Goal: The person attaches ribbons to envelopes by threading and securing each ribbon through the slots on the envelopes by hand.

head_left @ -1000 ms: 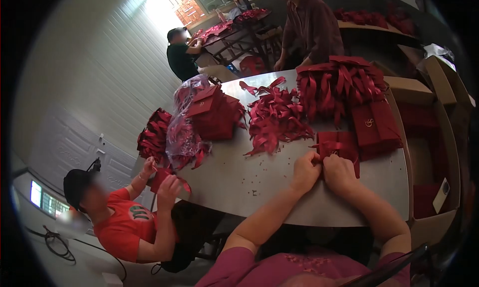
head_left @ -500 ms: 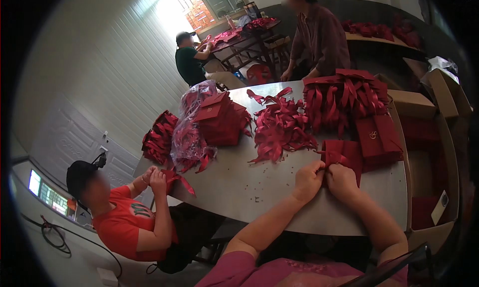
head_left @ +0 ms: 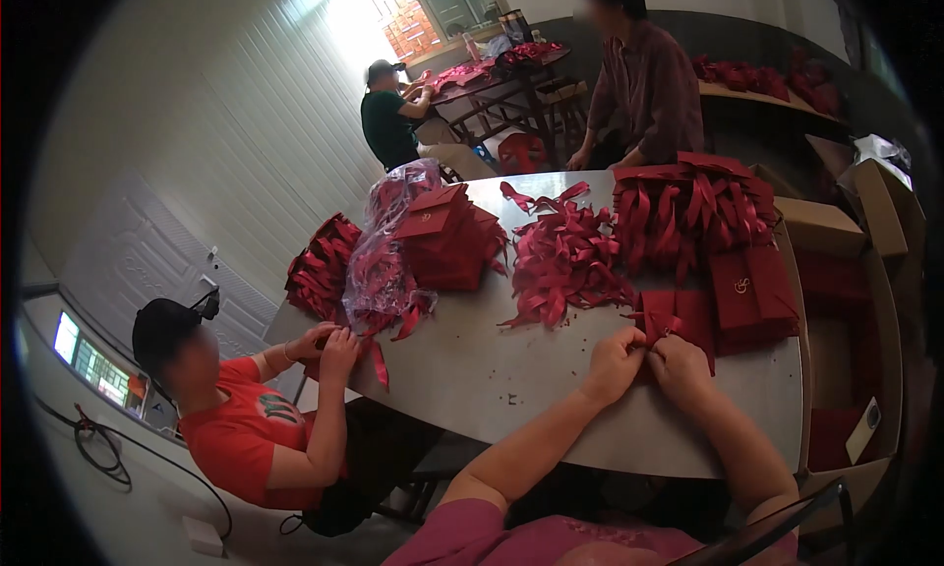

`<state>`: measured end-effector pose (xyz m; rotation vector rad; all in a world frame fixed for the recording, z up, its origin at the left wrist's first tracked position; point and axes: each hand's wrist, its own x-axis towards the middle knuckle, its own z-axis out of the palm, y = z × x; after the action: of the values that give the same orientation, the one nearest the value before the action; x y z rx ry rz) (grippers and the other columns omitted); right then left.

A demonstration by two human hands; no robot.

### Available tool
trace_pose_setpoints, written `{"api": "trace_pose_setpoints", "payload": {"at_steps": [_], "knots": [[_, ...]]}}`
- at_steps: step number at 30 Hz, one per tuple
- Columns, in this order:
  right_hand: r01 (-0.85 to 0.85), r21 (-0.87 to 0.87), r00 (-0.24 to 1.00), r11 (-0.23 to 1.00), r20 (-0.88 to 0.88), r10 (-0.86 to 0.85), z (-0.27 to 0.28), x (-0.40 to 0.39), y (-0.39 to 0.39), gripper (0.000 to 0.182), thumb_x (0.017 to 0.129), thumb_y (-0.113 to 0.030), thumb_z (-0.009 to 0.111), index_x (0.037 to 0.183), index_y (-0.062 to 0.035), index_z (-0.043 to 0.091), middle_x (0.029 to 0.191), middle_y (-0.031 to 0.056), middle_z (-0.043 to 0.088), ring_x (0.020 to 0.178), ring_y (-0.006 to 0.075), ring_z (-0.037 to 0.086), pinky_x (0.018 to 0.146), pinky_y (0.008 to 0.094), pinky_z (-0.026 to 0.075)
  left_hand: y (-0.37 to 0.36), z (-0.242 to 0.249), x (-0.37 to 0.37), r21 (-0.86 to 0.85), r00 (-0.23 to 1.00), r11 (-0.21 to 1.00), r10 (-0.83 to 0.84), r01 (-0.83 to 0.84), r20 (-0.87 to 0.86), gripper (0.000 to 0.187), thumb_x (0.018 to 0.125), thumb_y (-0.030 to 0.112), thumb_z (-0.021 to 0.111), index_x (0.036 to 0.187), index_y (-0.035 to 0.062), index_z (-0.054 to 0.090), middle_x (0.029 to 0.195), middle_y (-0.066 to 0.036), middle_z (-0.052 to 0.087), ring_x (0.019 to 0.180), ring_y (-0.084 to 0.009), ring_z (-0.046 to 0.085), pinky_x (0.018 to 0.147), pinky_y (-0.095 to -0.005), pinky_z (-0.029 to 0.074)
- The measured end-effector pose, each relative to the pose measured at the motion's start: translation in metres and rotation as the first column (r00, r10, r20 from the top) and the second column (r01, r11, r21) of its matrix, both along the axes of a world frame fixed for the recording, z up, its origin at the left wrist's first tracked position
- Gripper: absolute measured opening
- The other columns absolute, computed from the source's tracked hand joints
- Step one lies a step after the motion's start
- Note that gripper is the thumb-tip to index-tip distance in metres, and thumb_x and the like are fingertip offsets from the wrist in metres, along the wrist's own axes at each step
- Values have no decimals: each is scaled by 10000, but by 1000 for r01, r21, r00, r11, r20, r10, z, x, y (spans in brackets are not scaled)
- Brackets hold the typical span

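A red bag (head_left: 691, 318) lies on the metal table at its near right part, with a ribbon at its middle. My left hand (head_left: 617, 362) is closed at the ribbon on the bag's left edge, its fingertips pinched. Right beside it, my right hand (head_left: 680, 366) rests over the bag's lower part with fingers curled on the same ribbon. The small piece between the fingertips is partly hidden. Just right of the bag is a stack of red bags (head_left: 752, 296) with a gold mark. A loose pile of red ribbons (head_left: 562, 256) lies beyond my left hand.
The metal table (head_left: 472, 369) also bears a row of ribboned bags (head_left: 693, 212), a bag stack (head_left: 442, 241) and plastic wrap (head_left: 379, 271). An open carton (head_left: 836, 340) stands right. A co-worker in red (head_left: 256, 418) sits left; two more people are beyond.
The view has shifted slightly, so the scene sits a little lower and further right. Both of my hands stay at the ribbon, with slightly changed finger positions.
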<state>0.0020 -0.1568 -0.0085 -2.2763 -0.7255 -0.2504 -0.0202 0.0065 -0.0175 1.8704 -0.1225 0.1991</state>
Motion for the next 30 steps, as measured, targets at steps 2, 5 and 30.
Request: {"api": "trace_pose_setpoints", "payload": {"at_steps": [2, 5, 30], "knots": [[-67, 70, 991, 995, 118, 58, -5, 7, 5, 94, 825, -150, 653, 840, -58, 639, 842, 148, 620, 821, 361, 631, 694, 469, 503, 5, -5, 4, 23, 998, 999, 43, -42, -50, 130, 871, -5, 591, 991, 11, 638, 881, -18, 653, 810, -74, 566, 735, -253, 476], [6, 63, 997, 998, 71, -10, 14, -6, -3, 100, 811, -151, 668, 862, -65, 670, 843, 134, 619, 820, 350, 627, 707, 456, 499, 12, -11, 9, -439, 962, 889, -220, 129, -162, 179, 869, -5, 587, 1040, 16, 634, 935, -33, 672, 852, -85, 616, 747, -240, 508], [46, 422, 813, 905, -543, 212, 15, 0, -27, 96, 797, -62, 695, 852, 12, 668, 716, 28, 636, 624, 88, 576, 565, 259, 469, 16, 17, 5, -551, 818, 814, -438, 185, -373, 307, 833, -42, 623, 1114, 65, 567, 990, -27, 654, 872, -136, 649, 680, -255, 537]]}}
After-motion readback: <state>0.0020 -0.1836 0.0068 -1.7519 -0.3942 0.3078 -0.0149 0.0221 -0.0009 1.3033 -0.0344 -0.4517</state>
